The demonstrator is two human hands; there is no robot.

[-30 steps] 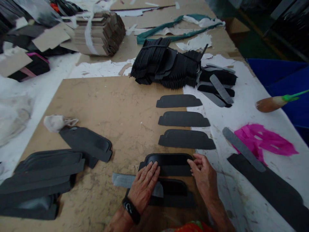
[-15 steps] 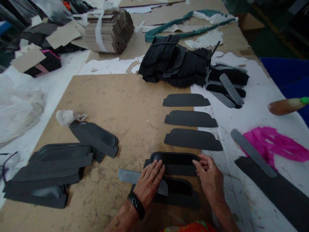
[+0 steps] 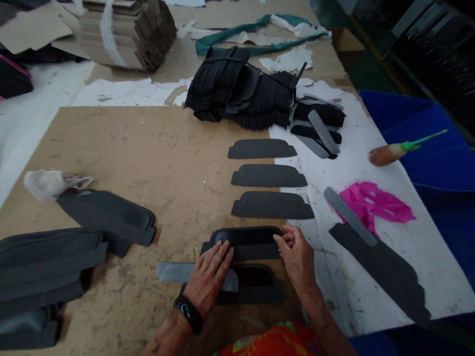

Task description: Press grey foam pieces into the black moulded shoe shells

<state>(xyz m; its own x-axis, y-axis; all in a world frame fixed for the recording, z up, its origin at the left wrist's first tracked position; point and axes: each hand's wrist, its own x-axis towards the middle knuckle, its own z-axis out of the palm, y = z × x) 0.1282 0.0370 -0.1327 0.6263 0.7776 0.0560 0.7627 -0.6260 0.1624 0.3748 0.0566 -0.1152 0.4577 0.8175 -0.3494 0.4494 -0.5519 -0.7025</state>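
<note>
Left hand: the left hand [image 3: 208, 278], with a black wristband [image 3: 188, 313], lies open and flat, palm down, on a grey strip [image 3: 178, 271] and the near end of a dark moulded pad [image 3: 218, 237].

Right hand: the right hand [image 3: 295, 257] is loosely curled, its fingers [image 3: 285, 238] against the right end of the same pad; whether they grip it, I cannot tell.

Under the hands: a second dark moulded pad [image 3: 256, 291] lies just nearer, partly under the left hand and the grey strip.

Far of the hands: three flat dark shaped pieces [image 3: 269, 205] lie in a row on a tan fibreboard sheet [image 3: 122, 148], their right ends over its edge.

Farther on: a strapped bundle of black pieces [image 3: 237, 89] sits beyond the row, with a smaller heap of black and grey strips [image 3: 315, 123] to its right.

Left side: a stack of dark pads [image 3: 44, 262] and a single pad [image 3: 107, 217] lie on the sheet, a white rag [image 3: 52, 184] touching that pad.

Right side: on white paper lie a long black strip [image 3: 378, 262], a grey strip [image 3: 347, 210] and magenta scraps [image 3: 374, 202]. A wooden-handled tool [image 3: 386, 155] rests by a blue bin [image 3: 426, 148].
</note>
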